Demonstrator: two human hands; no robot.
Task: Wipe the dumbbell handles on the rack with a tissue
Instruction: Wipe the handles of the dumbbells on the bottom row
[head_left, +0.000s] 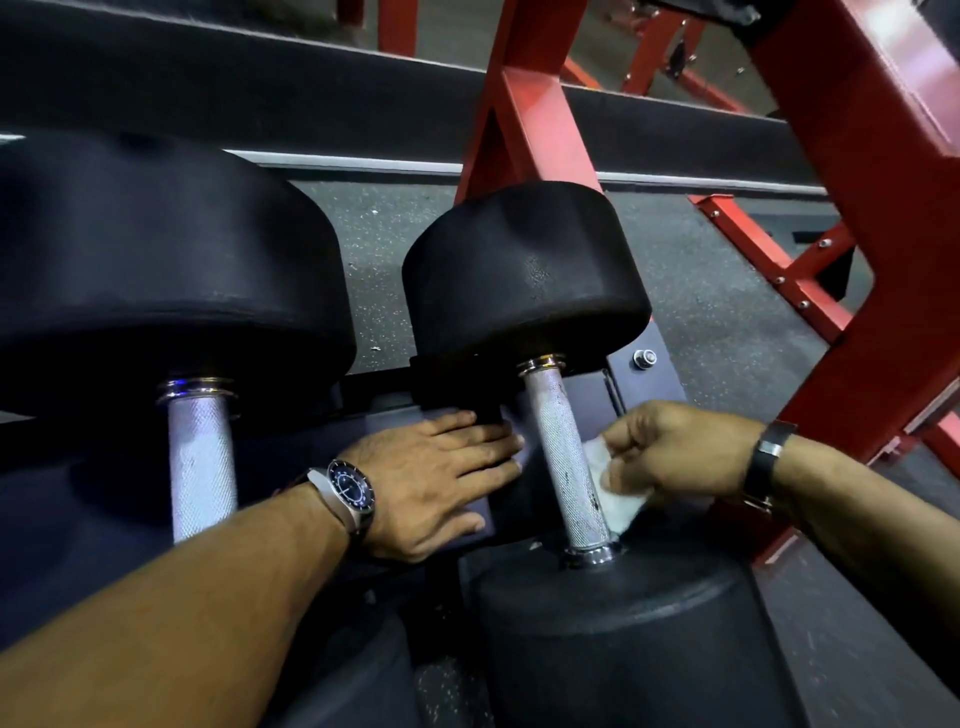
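Observation:
Two black dumbbells lie on a dark rack (631, 382), each with a knurled silver handle. The right dumbbell's handle (563, 457) runs from its far head (524, 275) down to its near head (623, 634). My right hand (675, 449) pinches a folded white tissue (615, 499) and holds it against the right side of that handle, low down. My left hand (441, 478) lies flat, fingers straight, on the rack just left of the same handle. The left dumbbell's handle (200, 462) stands untouched further left.
A red steel frame (883, 208) rises on the right, with bolted red crossbars (779, 270) near the speckled grey floor (717, 312). A dark padded rail (260, 88) runs across the back. Both wrists carry watches.

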